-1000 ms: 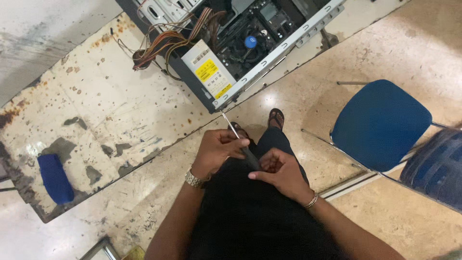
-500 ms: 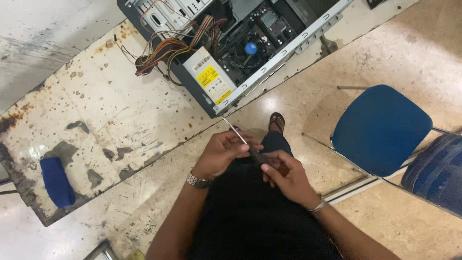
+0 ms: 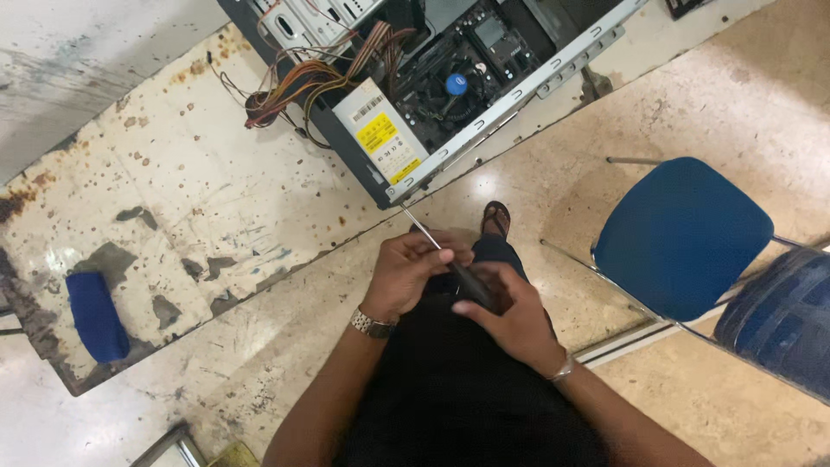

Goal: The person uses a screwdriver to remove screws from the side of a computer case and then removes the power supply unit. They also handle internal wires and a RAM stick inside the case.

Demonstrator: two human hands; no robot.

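Since a second ago the hands have stayed together over the lap, the screwdriver (image 3: 450, 264) barely shifted. Its black handle lies under the curled fingers of the right hand (image 3: 510, 316), while the left hand (image 3: 411, 272) pinches the metal shaft. The tip points toward the open computer case (image 3: 432, 95) on the stained table (image 3: 173, 216).

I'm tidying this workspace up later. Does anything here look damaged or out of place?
Yes. The white table is badly worn, its surface chipped and rust-spotted. The open computer case lies on it with loose wires spilling out its side.
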